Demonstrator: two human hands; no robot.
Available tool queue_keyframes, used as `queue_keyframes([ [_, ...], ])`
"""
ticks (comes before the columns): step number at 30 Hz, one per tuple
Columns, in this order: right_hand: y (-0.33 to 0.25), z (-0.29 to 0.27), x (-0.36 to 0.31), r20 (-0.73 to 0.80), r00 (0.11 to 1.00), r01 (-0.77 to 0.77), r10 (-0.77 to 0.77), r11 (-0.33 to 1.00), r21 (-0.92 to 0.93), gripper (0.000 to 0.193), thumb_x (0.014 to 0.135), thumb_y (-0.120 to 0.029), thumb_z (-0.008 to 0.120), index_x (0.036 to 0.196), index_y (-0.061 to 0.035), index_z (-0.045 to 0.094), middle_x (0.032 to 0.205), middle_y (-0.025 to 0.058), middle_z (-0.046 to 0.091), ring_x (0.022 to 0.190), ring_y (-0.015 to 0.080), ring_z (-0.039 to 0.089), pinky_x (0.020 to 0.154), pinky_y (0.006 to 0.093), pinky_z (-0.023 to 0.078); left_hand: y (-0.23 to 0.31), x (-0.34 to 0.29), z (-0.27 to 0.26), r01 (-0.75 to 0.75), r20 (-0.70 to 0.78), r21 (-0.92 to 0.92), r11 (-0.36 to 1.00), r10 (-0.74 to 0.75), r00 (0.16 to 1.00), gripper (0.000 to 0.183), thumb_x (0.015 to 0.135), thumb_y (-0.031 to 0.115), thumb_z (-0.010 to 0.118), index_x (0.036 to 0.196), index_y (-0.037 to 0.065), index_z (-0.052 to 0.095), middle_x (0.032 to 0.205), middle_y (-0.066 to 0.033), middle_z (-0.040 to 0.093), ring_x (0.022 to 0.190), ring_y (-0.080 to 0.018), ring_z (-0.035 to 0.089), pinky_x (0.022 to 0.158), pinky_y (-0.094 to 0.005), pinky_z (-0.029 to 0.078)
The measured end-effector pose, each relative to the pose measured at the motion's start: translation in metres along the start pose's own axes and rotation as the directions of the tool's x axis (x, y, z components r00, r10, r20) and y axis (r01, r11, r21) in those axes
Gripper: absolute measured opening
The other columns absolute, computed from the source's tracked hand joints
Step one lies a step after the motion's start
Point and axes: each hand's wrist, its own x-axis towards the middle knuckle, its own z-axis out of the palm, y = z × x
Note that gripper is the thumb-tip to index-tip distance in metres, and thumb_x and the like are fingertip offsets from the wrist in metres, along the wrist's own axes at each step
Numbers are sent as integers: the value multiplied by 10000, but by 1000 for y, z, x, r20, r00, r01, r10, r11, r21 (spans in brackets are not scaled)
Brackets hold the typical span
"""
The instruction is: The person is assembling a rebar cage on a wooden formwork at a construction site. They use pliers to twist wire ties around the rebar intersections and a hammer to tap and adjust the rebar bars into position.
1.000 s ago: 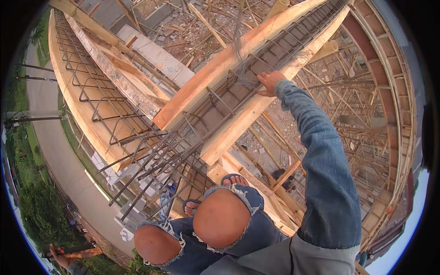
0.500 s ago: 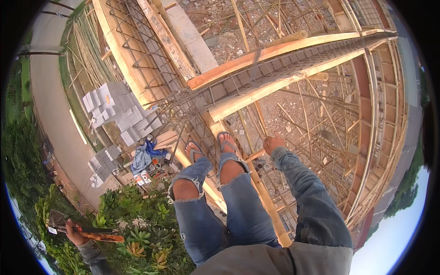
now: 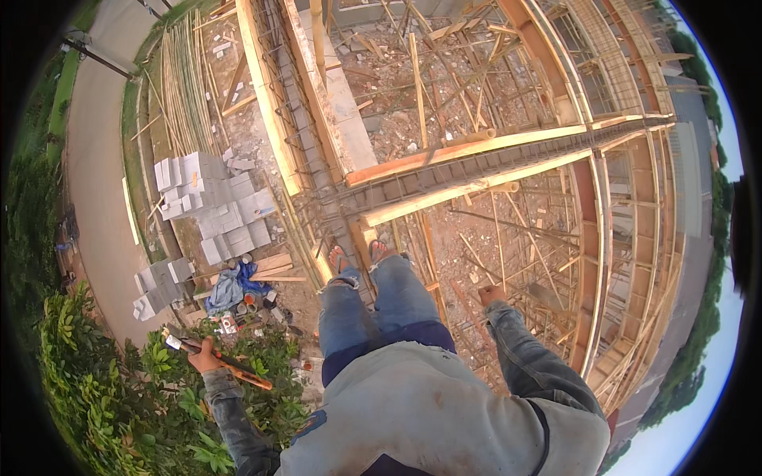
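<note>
Out to the left, my left hand [image 3: 206,357] is closed around hand tools [image 3: 238,370] with a wood-coloured handle and dark parts; their exact kind is hard to make out. A pale tag shows at their far end, and leafy branches lie below them. My right hand [image 3: 492,294] is held out to the right, its fingers curled with nothing visible in them. Beneath it, timbers and rubble show far down. Both my feet [image 3: 357,255], in thong sandals, stand on the narrow timber formwork near the corner where the beams [image 3: 476,163] holding steel rebar meet.
Rebar cages [image 3: 298,127] run along the formwork ahead. Bamboo poles and props [image 3: 548,230] stand over rubble at right. Stacked grey blocks [image 3: 186,186], a blue tarp [image 3: 230,287] and bamboo poles [image 3: 186,87] lie on the ground at left. Tree branches [image 3: 103,389] rise at lower left.
My left hand has swung up and to the right in view with the tools. My right hand appears lower. The view has tilted, showing more of my shirt.
</note>
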Motion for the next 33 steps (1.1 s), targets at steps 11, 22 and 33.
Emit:
queue_keyframes([
  [11,-56,19,44,108,994,30,-31,1000,10,393,759,-381,615,979,-59,669,938,167,652,902,297,619,835,382,465,-13,2,21,82,-266,-175,981,-128,956,267,634,65,683,828,-34,527,603,-70,496,368,-163,407,337,-313,336],
  [22,-137,-46,153,-6,973,229,-230,965,125,300,796,-252,534,942,-13,641,920,221,628,929,326,591,833,389,449,-22,0,48,278,-460,-227,933,-355,814,525,638,35,669,1090,-126,455,840,-156,556,548,-227,506,449,-416,358],
  [33,-177,-146,244,-30,960,279,-279,937,210,306,805,-272,525,920,-16,649,938,206,625,911,349,562,830,435,436,24,-37,106,323,-541,-399,858,-505,673,378,714,29,658,1059,-44,523,691,-123,557,466,-205,459,412,-383,355],
])
